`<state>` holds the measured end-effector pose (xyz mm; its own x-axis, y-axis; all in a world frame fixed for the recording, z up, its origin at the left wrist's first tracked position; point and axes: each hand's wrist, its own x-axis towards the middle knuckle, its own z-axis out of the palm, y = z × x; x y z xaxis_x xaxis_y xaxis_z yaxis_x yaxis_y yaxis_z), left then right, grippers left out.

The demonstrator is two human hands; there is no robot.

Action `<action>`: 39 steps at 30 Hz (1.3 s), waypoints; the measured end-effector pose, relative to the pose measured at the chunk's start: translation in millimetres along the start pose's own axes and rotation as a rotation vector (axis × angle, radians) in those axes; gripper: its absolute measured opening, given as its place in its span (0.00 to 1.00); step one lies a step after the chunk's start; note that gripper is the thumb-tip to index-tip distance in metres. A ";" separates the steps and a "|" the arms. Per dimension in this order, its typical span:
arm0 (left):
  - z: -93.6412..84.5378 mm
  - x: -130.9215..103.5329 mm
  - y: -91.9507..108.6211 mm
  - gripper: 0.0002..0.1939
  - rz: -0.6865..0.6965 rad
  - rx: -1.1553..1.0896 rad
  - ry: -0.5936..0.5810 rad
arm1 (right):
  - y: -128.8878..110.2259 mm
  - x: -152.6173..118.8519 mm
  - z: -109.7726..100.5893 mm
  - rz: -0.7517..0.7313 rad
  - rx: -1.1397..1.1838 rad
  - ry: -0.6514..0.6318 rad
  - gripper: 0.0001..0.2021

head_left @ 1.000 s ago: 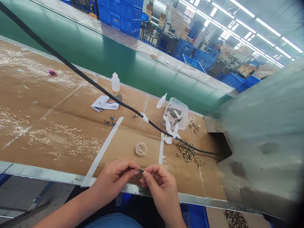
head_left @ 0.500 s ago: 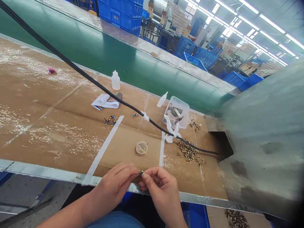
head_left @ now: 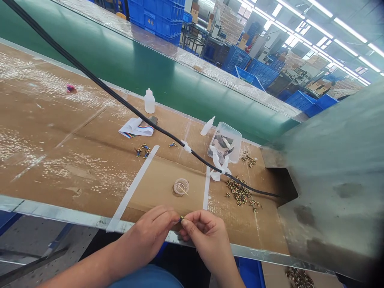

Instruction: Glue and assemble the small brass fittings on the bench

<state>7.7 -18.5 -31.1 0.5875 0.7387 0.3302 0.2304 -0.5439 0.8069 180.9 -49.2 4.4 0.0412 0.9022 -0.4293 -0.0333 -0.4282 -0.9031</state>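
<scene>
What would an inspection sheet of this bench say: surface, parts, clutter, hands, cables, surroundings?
Surface: brown cardboard, scuffed with pale marks; white tape on it.
Parts: small part at the fingertips; pile of parts to the right; clear cup ahead.
Clutter: two bottles, folded ribbon, plastic box.
Hands: left hand and right hand pinch the small part together.
Cables: black cable slants across the view, white ties on it.
Surroundings: green belt, blue crates, metal panel.
</scene>
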 end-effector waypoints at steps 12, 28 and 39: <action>0.9 -0.3 -1.1 0.13 -0.003 -0.038 -0.008 | 1.0 2.1 -3.7 -0.014 -0.031 -0.041 0.16; 0.6 -0.6 -2.6 0.12 -0.019 0.002 -0.022 | 2.0 1.8 -5.4 -0.008 -0.058 -0.048 0.17; -1.1 -0.3 -0.1 0.11 -0.016 0.039 -0.013 | 2.6 0.5 -6.8 -0.046 -0.073 -0.036 0.15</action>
<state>6.7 -18.2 -30.7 0.5937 0.7424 0.3103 0.2698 -0.5470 0.7925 187.6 -50.2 1.7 0.0055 0.9219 -0.3875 0.0411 -0.3873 -0.9210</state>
